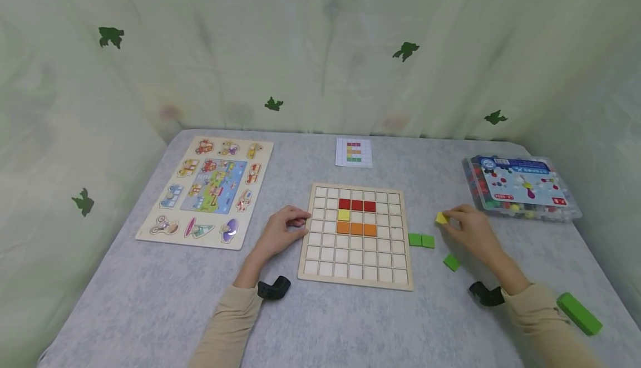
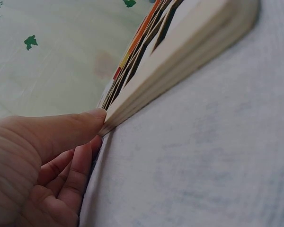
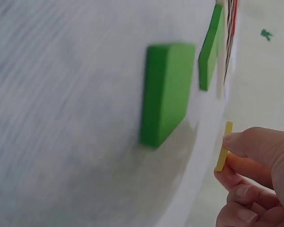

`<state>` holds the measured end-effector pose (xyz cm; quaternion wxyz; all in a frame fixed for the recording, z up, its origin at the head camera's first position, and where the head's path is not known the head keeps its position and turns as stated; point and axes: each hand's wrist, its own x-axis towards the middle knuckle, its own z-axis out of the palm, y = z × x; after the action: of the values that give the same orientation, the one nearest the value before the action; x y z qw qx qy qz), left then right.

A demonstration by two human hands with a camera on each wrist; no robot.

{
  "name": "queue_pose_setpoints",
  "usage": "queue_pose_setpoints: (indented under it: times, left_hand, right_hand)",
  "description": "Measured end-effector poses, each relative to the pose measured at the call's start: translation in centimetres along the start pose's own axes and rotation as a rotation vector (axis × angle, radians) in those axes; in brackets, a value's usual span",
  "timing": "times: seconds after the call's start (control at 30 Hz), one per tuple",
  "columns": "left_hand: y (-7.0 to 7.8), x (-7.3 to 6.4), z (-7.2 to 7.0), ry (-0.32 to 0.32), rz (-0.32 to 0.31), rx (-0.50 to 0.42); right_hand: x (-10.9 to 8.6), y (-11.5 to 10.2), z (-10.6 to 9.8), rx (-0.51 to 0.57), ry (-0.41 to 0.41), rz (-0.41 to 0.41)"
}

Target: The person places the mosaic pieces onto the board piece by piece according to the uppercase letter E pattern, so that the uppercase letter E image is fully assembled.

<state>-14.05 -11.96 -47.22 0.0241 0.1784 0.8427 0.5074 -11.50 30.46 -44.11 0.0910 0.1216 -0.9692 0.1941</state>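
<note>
Wrinkled sleeves (image 1: 231,319); right grip (image 1: 474,233) pinching yellow square (image 1: 440,219), left grip (image 1: 278,233) loose against wooden board (image 1: 356,257).

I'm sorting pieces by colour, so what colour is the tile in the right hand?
The tile is yellow, clearest in the right wrist view.

In the left wrist view, the left hand (image 2: 38,158) is cut by the left edge, and the board (image 2: 180,61) goes out at the top. In the right wrist view, the right hand (image 3: 272,163) hides part of the yellow tile (image 3: 222,161) and passes the right edge, while the nearest green tile (image 3: 175,85) is somewhat blurred. From the head, both sleeves (image 1: 227,315) are cut at the bottom, and the smallest writing on the box (image 1: 523,181) cannot be read.
</note>
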Motion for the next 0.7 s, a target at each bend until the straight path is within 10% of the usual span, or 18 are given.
queue_pose_setpoints:
  times: [0.7]
  left_hand:
    - [-0.2, 0.1, -0.1, 0.003, -0.013, 0.019]
  right_hand:
    - [1.1, -8.3, 2.7, 0.067, 0.033, -0.261]
